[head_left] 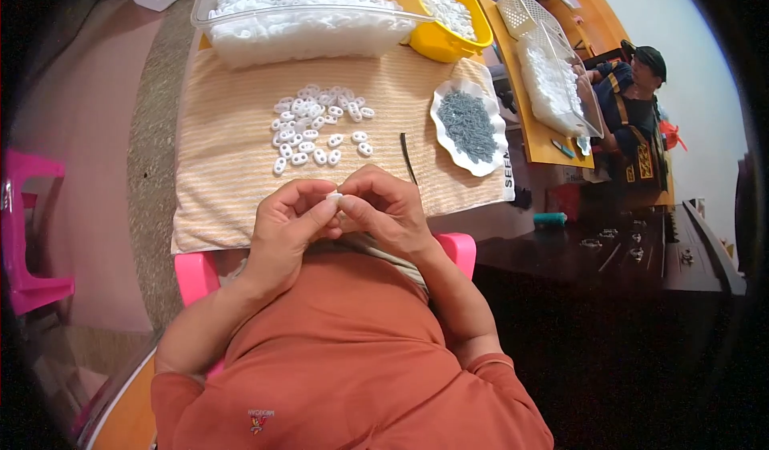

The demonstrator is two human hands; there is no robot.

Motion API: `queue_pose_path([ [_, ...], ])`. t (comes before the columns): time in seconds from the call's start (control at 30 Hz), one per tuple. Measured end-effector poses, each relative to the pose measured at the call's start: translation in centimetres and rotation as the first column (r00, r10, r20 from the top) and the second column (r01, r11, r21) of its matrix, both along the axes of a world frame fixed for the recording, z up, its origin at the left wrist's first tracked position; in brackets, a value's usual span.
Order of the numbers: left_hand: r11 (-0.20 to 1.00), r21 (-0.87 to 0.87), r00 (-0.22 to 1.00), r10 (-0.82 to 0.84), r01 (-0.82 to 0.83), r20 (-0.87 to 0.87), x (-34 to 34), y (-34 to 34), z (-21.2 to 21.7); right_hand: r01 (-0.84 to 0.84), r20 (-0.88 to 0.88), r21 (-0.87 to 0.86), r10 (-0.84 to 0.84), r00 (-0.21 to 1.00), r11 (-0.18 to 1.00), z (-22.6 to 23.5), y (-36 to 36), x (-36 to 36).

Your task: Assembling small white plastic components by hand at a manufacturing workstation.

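Between the fingertips of both my hands is a small white plastic piece (pixel 334 197), mostly covered by the fingers. My left hand (pixel 295 219) pinches it from the left, thumb and forefinger closed. From the other side my right hand (pixel 386 210) grips it the same way. Both hands are above the near edge of a striped cloth (pixel 232 198). Just beyond them lies a loose pile of white oval pieces with two holes each (pixel 304 126). A thin black strip (pixel 408 158) rests on the cloth to the right. Small grey pins (pixel 469 126) fill a white scalloped dish (pixel 440 132).
A large clear bin (pixel 312 19) heaped with white pieces stands at the far side, beside a yellow basin (pixel 448 46) of white parts. Another person (pixel 629 90) sits at a table on the right with a clear bin. A pink stool (pixel 36 234) stands at left.
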State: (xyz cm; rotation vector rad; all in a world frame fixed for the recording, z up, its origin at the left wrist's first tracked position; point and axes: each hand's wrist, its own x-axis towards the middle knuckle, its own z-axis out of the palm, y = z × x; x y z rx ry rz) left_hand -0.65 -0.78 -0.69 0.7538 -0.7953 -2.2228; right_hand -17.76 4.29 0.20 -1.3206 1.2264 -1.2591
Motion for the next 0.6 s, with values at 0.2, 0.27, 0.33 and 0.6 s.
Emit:
queue_pose_path([
  [0.2,0.996,0.021,0.996,-0.083,0.083,-0.025,0.1,-0.1,-0.2,0.025,-0.014,-0.003,-0.025,1.0,1.0,0.3,0.5,0.0],
  [0.27,0.996,0.021,0.996,-0.087,0.088,-0.027,0.1,-0.1,-0.3,0.029,-0.048,0.007,-0.028,0.998,1.0,0.5,0.7,-0.6],
  [0.33,0.996,0.011,0.995,-0.093,0.093,-0.027,0.2,0.0,-0.5,0.054,-0.42,-0.215,-0.142,0.896,0.975,1.0,1.0,-1.9],
  [0.6,0.991,0.022,0.991,-0.135,0.135,-0.007,0.1,0.2,-0.3,0.347,-0.865,-0.397,-0.473,0.168,0.849,1.3,3.8,-10.6],
])
